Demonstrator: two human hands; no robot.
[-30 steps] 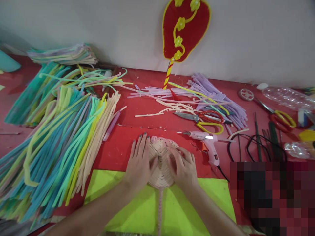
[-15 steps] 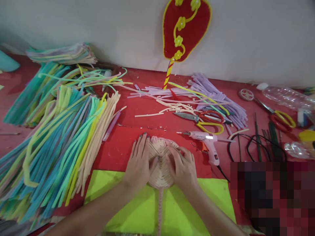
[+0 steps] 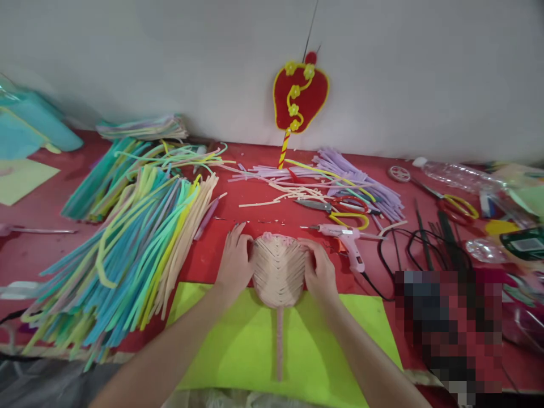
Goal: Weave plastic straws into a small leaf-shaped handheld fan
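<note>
Holding the fan: the left hand [image 3: 233, 263] and right hand [image 3: 321, 269] flank the pale fan [image 3: 279, 272], one at each side rim, about equally close.
Long axis: near to far, with the handle [image 3: 279, 345] pointing near, between the forearms and touched by neither hand.
Left hand: at the left rim, some fingers reaching far; I cannot tell whether it pinches the edge or only steadies it.
Right hand: fingers curled in at the far right rim, seemingly gripping it between thumb and fingers.
Pink trim: along the far rim [image 3: 270, 236], between the hands.
Green sheet: beneath the handle [image 3: 369, 323]; the fan's head extends past its far edge. Whether the fan rests flat or is slightly raised is unclear.
Glue gun: just right and far of the right hand [image 3: 346, 235], untouched.
Stems: a large pile left of the left hand [image 3: 144, 255], apart from it.
</note>
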